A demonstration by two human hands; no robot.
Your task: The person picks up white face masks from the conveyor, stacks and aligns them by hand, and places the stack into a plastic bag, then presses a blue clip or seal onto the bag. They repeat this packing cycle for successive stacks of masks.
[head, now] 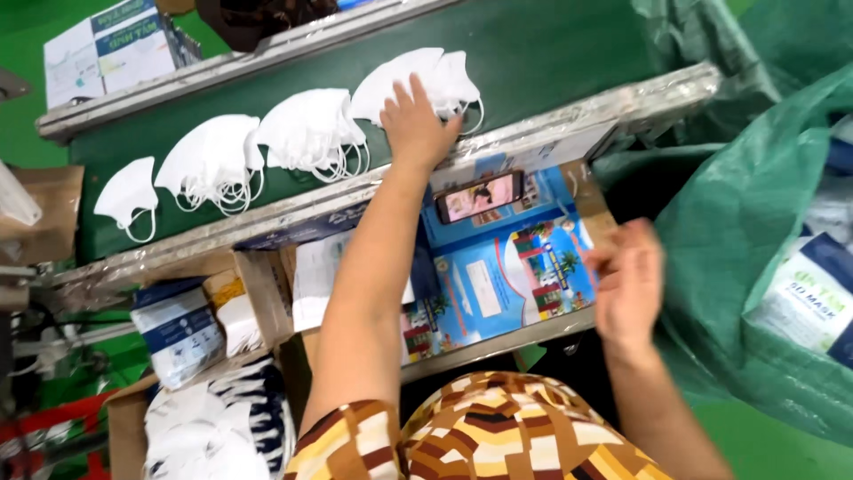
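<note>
Left hand (416, 126) lies fingers spread flat on a white face-mask stack (418, 80) at the green conveyor belt's (533, 53) near edge; gather the whole stack squarely. Right hand (626, 284), half-open, holds nothing

Bench: phone (480, 196) lying flat, screen lit, on blue printed carton (506, 267) | right: green woven sack (737, 222) holding packaged goods | lower left: cardboard box (124, 427) of white items; wrapped blue-and-white packs (178, 329) just above | upper left: white-and-blue printed box (107, 49).
</note>
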